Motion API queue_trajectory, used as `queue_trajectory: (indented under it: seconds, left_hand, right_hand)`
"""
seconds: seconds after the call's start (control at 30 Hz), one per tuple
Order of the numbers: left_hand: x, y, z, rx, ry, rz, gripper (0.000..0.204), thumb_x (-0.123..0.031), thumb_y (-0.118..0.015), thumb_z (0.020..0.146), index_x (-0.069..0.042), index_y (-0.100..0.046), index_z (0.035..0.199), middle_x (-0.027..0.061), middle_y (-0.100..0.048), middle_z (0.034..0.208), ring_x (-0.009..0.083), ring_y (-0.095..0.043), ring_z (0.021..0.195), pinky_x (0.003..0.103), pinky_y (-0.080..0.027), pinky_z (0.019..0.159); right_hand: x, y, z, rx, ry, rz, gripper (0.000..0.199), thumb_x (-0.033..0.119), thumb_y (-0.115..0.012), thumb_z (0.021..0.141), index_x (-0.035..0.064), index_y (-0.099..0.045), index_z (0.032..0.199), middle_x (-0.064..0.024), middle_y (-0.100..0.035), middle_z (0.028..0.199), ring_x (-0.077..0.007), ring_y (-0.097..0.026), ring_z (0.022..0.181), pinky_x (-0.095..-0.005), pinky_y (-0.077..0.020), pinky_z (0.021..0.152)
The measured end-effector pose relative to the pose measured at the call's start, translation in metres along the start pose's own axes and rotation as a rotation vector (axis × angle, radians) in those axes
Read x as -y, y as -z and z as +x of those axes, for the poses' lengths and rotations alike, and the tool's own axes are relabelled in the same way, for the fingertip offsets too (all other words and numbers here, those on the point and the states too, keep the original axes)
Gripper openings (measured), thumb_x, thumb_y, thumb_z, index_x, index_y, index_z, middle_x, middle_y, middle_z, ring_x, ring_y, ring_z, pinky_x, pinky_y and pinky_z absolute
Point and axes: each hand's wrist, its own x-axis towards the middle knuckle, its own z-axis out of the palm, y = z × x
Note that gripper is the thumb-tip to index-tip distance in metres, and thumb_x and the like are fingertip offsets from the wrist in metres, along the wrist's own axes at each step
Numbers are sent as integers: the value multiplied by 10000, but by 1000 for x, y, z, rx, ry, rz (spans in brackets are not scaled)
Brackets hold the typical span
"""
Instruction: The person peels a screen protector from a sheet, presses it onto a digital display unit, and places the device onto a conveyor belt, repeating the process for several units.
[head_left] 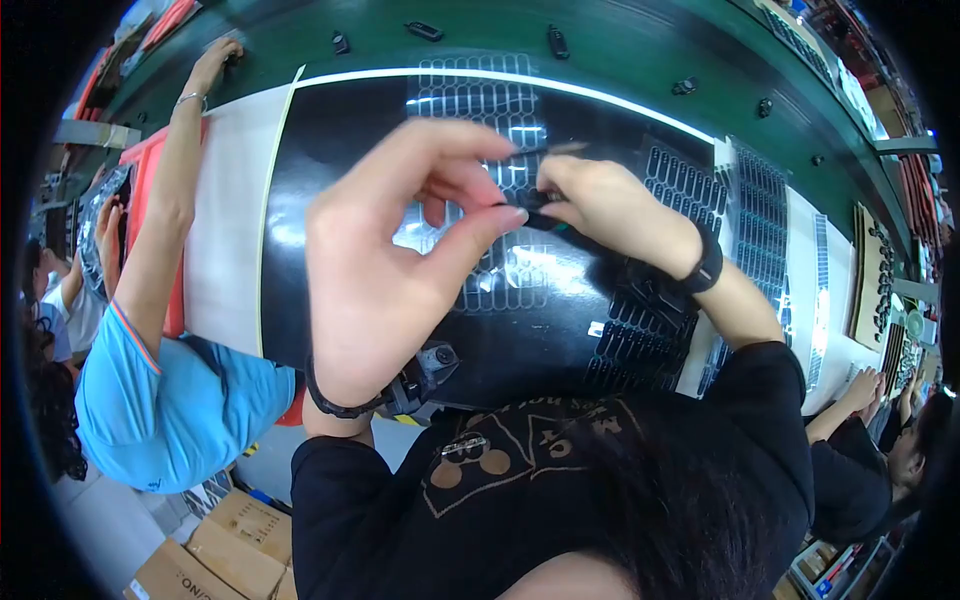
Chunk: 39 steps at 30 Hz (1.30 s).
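Observation:
My left hand point(385, 250) is raised over the black mat point(320, 130), thumb and fingers curled in a pinch. Against its thumb tip is a small dark part point(542, 220), too blurred to name. My right hand point(620, 210) closes on the other side of that part, so the two hands meet at it. A thin dark strip point(535, 152) shows between the upper fingertips; I cannot tell which hand it belongs to. Beneath the hands lies a clear sheet point(480, 100) with rows of oblong outlines.
Ahead runs a green belt point(630, 50) with small black devices, such as one device point(557, 42), spaced along it. Black oblong pieces on sheets point(685, 185) lie to the right. A co-worker in a blue shirt point(190, 410) reaches across at left. Cardboard boxes point(235, 540) stand below left.

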Motion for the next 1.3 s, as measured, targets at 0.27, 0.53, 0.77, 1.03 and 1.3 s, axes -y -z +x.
queue_trajectory:
  seconds: [0.27,0.53,0.77,1.03,1.3]
  left_hand:
    - [-33,-28,26,-373,64,-600,494,147,-564,646,62,-407,1106,59,-535,707,110,-544,678,176,-436,614]
    - [-23,-37,33,-350,27,-779,514,144,-558,667,53,-371,1137,59,-532,712,116,-548,672,191,-455,642]
    - [-24,-48,33,-406,84,-748,520,159,-560,658,52,-372,1131,63,-532,716,115,-550,669,177,-454,628]
    - [-27,-39,36,-375,118,-571,529,143,-590,650,48,-374,1124,69,-534,724,98,-543,633,151,-443,588]
    - [0,-43,48,-241,112,-646,512,95,-608,666,35,-371,1116,68,-548,722,66,-530,616,126,-409,517]
  right_hand:
    - [36,63,-36,-720,108,503,312,-99,-626,609,-37,-544,903,-97,-569,849,-174,-569,770,-246,-467,647]
    - [41,65,-50,-876,90,673,320,-109,-642,600,-71,-564,908,-139,-568,902,-162,-564,774,-240,-467,680]
    - [36,59,-48,-902,129,499,322,-96,-654,592,-70,-567,901,-130,-580,859,-161,-566,755,-230,-460,670]
    - [40,67,-44,-867,89,369,308,-89,-654,592,-57,-575,888,-115,-589,818,-158,-566,735,-221,-452,650]
    - [33,62,-36,-852,68,473,295,-78,-634,622,-46,-577,910,-100,-589,817,-154,-568,758,-223,-462,657]
